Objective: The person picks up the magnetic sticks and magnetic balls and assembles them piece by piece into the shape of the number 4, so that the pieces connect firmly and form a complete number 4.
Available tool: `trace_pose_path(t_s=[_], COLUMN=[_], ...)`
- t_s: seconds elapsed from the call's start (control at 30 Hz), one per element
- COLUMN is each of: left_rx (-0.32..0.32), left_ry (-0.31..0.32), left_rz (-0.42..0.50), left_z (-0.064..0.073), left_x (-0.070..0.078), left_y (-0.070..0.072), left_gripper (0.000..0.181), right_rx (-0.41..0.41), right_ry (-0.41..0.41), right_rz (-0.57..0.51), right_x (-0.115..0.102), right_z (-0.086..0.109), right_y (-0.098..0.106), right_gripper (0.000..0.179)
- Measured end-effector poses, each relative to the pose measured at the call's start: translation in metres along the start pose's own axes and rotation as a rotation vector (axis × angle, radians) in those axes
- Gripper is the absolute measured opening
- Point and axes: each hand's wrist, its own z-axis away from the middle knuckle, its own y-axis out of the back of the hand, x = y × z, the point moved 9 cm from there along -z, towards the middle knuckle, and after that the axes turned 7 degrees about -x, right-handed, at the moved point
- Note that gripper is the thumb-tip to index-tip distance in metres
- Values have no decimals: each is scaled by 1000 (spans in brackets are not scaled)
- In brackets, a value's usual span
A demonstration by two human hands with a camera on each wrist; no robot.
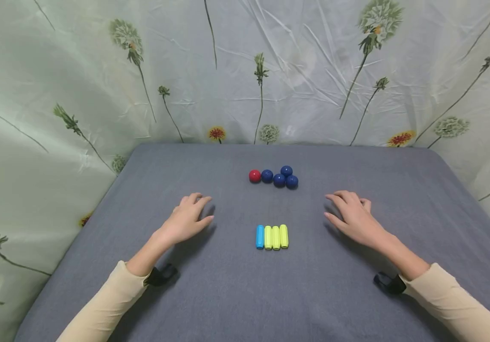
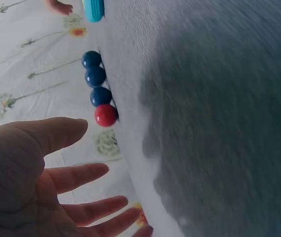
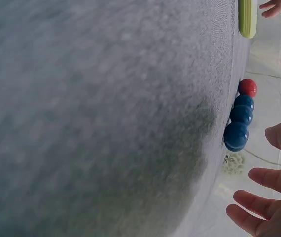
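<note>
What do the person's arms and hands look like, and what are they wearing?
The left hand and right hand are bare, with no gloves. The left sleeve and right sleeve are long, plain and cream-coloured. A small black device pokes out by each wrist, one on the left and one on the right, probably the wrist cameras.

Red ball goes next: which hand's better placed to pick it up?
Probably the left hand: the red ball sits at the row's near end from that side. The blue balls lie between it and the right hand, which is farther off. Neither hand holds anything.
</note>
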Motion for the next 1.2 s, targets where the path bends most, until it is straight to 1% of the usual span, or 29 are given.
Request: trace_pose_path(t_s=[0.13,0.27,0.4,0.47,0.7,0.93,1.1,1.2], left_rx=[31,38,1,-30,-109,-132,-146,-152], left_ry=[-53,-65,-53,-53,-102,-133,-144,-146], left_rz=[8,48,130,159,182,196,190,182], left_z=[-5,-12,-19,-22,-29,-36,-37,-38], left_x=[14,27,40,48,74,89,96,97], left_y=[-3,-9,-19,-24,-39,-51,-56,-58], left_gripper=[46,37,29,27,26,31,35,36], right_rx=[5,-29,-41,-34,-19,15,13,10], right_ry=[9,9,9,9,8,-10,-27,-36], right_rz=[-7,-38,-60,-71,-133,-172,-179,-176], right_x=[-6,-14,-20,-22,-24,-25,-22,-22], right_z=[-5,-11,-17,-22,-42,-64,-71,-74], right_y=[-1,-4,-5,-5,-6,-6,-8,-10], right_gripper=[40,39,39,38,36,36,36,36])
